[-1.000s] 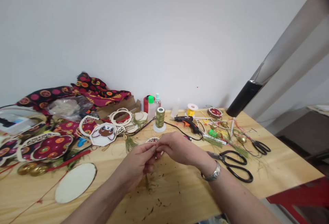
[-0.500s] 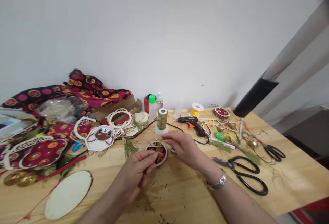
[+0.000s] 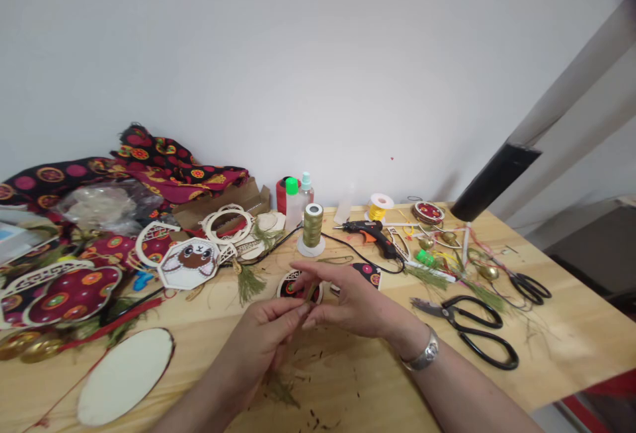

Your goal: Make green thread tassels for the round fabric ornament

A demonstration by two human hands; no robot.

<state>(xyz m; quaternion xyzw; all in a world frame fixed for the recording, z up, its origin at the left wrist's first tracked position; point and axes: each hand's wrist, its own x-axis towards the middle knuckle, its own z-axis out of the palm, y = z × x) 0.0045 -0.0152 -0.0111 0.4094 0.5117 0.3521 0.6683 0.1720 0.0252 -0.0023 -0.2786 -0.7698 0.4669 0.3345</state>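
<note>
My left hand [image 3: 271,324] is closed in a pinch low over the table. What its fingertips hold is small and mostly hidden. Close against those fingertips is my right hand [image 3: 345,300], its thumb and fingers apart and curved; it wears a silver bangle [image 3: 422,351] at the wrist. Behind both hands lies a round dark floral pendant [image 3: 287,286] with a pale openwork rim, partly covered by fingers. Olive threads [image 3: 281,390] show below my left hand; I cannot tell whether they hang from it.
A spool of olive thread [image 3: 313,228] stands behind my hands. Right of it lie a glue gun [image 3: 370,233] and black-handled scissors [image 3: 467,317]. On the left are a white oval disc [image 3: 126,377], a sheep-face plaque [image 3: 191,262] and patterned fabric [image 3: 163,165].
My right hand has moved left and down to the left fingertips, its fingers now spread over the pendant. My left hand keeps its pinch. The view has shifted slightly.
</note>
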